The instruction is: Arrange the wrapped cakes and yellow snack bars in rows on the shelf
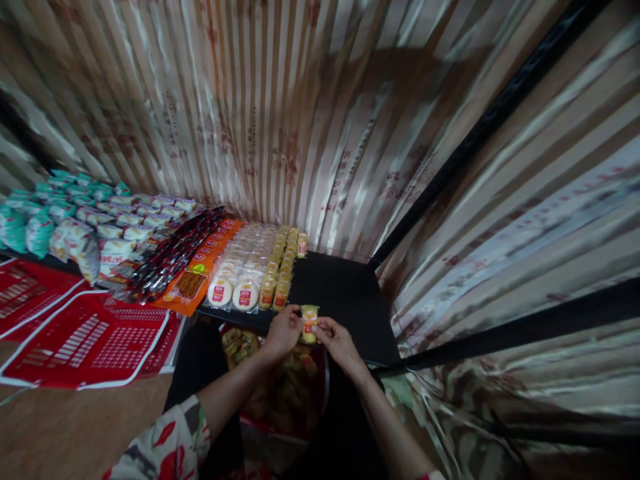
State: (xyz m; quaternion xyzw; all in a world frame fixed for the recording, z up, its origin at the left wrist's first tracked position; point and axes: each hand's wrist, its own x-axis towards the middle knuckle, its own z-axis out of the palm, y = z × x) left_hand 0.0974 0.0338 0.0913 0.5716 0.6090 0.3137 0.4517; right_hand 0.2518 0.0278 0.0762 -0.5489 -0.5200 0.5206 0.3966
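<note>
Between my two hands is a small yellow snack packet [309,323] with a red and white label, held upright at the black shelf's [345,287] front edge. The fingers of my left hand [284,331] pinch its left side. On its right side, my right hand [339,340] grips it with thumb and fingers. Just beyond my left hand, similar yellow packets [281,287] stand in two columns, with one more packet [302,245] at the back starting another column. Below my hands sits a red basket [326,387] holding many yellow-green packets, partly hidden by my arms.
Left along the shelf lie clear-wrapped round crackers [245,295], orange packs [190,287], dark shiny sticks [170,253], white bags [117,253] and teal bags [37,233]. Red baskets [95,333] stand below left. A striped sheet [280,120] hangs behind, with black poles [465,153] at right.
</note>
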